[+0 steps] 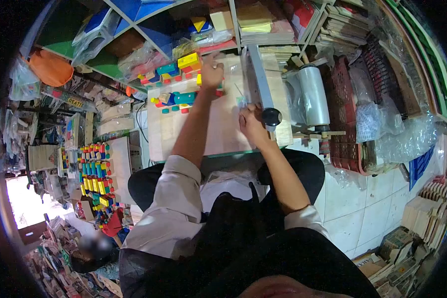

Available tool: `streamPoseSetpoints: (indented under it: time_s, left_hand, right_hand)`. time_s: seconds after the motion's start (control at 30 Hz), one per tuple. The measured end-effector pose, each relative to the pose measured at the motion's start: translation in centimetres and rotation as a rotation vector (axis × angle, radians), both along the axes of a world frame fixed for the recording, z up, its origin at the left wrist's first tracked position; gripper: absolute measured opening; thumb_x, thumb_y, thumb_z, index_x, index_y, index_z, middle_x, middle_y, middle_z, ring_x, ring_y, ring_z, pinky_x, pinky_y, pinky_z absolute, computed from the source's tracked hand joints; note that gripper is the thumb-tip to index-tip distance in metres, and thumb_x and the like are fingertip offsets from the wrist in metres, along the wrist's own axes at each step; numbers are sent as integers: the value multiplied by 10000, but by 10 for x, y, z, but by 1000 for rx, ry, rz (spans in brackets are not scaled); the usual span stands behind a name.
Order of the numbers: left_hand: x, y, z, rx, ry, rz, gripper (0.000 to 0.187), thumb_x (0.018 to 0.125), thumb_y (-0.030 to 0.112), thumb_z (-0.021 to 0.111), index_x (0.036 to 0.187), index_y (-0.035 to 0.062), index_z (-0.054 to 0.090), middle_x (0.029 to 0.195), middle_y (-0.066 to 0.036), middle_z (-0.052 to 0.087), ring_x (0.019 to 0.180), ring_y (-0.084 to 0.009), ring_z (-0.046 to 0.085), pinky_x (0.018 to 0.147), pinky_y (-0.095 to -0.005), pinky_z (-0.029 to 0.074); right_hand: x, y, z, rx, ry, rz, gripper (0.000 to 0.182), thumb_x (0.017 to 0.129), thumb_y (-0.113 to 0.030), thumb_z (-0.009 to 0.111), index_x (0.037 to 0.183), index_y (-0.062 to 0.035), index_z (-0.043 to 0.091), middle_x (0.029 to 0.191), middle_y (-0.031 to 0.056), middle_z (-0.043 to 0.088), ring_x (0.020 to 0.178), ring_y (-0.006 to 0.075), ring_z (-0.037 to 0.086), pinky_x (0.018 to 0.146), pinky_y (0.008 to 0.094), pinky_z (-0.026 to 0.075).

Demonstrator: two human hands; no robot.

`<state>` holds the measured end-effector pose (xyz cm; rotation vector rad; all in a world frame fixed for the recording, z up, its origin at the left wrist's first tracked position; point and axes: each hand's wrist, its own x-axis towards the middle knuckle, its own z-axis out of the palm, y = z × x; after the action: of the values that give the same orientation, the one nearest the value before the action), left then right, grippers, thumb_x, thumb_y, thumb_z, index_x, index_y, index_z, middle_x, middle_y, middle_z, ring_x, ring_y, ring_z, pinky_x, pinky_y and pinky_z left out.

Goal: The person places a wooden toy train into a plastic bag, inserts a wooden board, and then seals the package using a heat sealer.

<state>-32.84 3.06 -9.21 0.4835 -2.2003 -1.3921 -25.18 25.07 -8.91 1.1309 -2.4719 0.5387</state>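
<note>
My left hand [212,73] reaches over the far part of the wooden board [218,134], its fingers apart, beside a wooden toy train [169,71] with a yellow block [188,61] on its end car. A second toy train [176,99], with a teal block and coloured wheels, stands nearer on the board. My right hand [253,121] is closed low over the board, next to the black knob [272,116] of a long grey metal bar [257,74]. A small greenish, clear-looking piece [242,101] lies by its fingertips. What those fingers hold is hidden.
Shelves [159,27] with bagged parts and paper stand behind the board. To the right are a roll of clear film [314,94] and a red crate [345,114]. Several toy trains line a side table [121,164] at left, and a person [94,253] is beyond it.
</note>
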Motion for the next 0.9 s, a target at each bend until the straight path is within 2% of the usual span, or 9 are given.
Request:
streamPoseSetpoints:
  time_s: [0.03,0.07,0.13,0.23,0.4,0.5,0.63,0.77,0.9]
  left_hand:
    - [8,-11,8,-2,-7,0,519,691,45,527,1206,106,534,1021,-136,623,964,-269,587,887,-344,432]
    - [16,-26,12,-390,-120,-141,598,659,81,578,1249,123,485,1100,-121,594,1052,-270,549,936,-369,400]
    - [19,-61,-17,-1003,-372,-376,807,569,168,699,1317,172,397,1227,-107,528,1180,-270,472,1013,-451,332]
    - [32,-49,13,-1059,-718,-422,819,547,278,750,1296,166,438,1250,-134,515,1158,-304,486,939,-475,370]
    - [27,-49,13,-1010,-628,-570,656,548,278,767,1149,138,545,976,-125,644,926,-317,607,749,-433,467]
    - [37,-18,56,-999,-731,-735,600,567,284,755,1115,136,559,950,-115,649,919,-311,608,738,-436,463]
    - [39,-20,29,-1075,-767,-669,380,631,259,722,979,165,602,932,-69,670,886,-265,638,736,-415,473]
    - [50,-24,27,-1055,-771,-619,387,636,267,723,988,168,599,930,-68,672,874,-252,643,740,-419,466]
    - [63,-21,41,-880,-830,-635,599,619,336,740,1157,167,539,1035,-90,639,941,-266,615,833,-442,422]
  right_hand:
    - [11,6,16,-166,-327,115,41,716,-77,596,740,-45,599,734,142,544,773,348,543,737,402,433]
    - [18,11,14,-116,-515,96,36,720,-73,589,731,-40,600,756,147,561,768,354,558,710,402,459]
    - [27,31,27,-141,-490,38,44,719,-77,591,739,-39,601,775,148,569,763,353,566,702,411,466]
    - [28,47,38,-124,-453,-2,64,724,-86,592,765,-39,604,805,145,577,766,350,583,677,435,475]
    - [27,44,39,-111,-486,70,74,748,-100,577,777,-36,602,826,141,572,779,348,577,682,428,473]
    - [26,42,37,-80,-550,86,85,759,-105,569,784,-32,604,839,141,571,797,348,574,694,427,473]
    - [24,43,38,-95,-462,87,99,761,-106,566,801,-28,611,846,149,576,807,346,577,695,425,475]
    - [25,43,39,-33,-505,51,99,752,-110,573,785,-24,611,852,152,582,831,340,578,716,428,473]
    - [28,39,29,17,-420,117,92,747,-110,575,758,-24,607,838,154,582,836,336,570,740,431,468]
